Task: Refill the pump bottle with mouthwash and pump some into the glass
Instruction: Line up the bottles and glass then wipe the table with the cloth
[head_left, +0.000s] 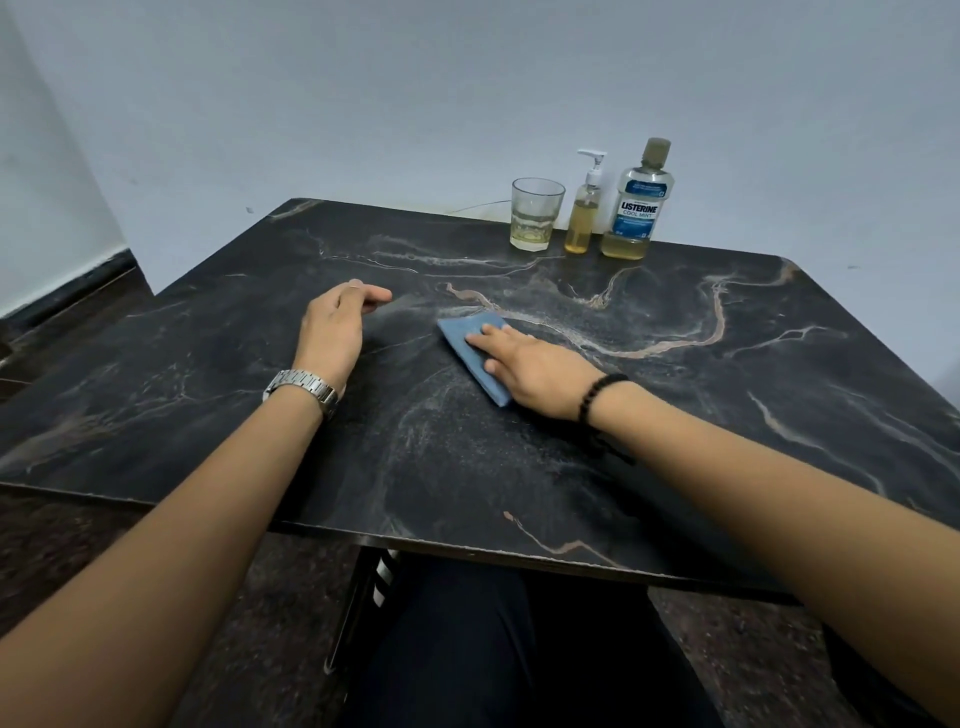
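Fingers (480, 338) of the right hand (535, 376) lie straight and flat on a folded blue cloth (470, 348), pressing it to the dark marbled counter (727, 415); nothing is curled round it. The cloth sticks out ahead of and to the left of those fingers, its near corner tucked under the palm. A black bead bracelet (597, 397) circles the right wrist.

Left of the cloth, well apart from it, the left hand (332, 327) stands on its edge on the counter, fingers (371, 296) loosely extended and pointing toward the cloth, grasping nothing. A metal watch (304, 389) sits on that wrist.

Far beyond the right fingers, at the back edge of the counter by the wall (363, 104), three things stand upright in a row. The glass (535, 215) is leftmost, with a little yellowish liquid at the bottom. Just beside it on the right is the pump bottle (584, 218), about half full of the same yellow liquid. Right of that, close by, is the mouthwash bottle (636, 208), cap on, its liquid low.
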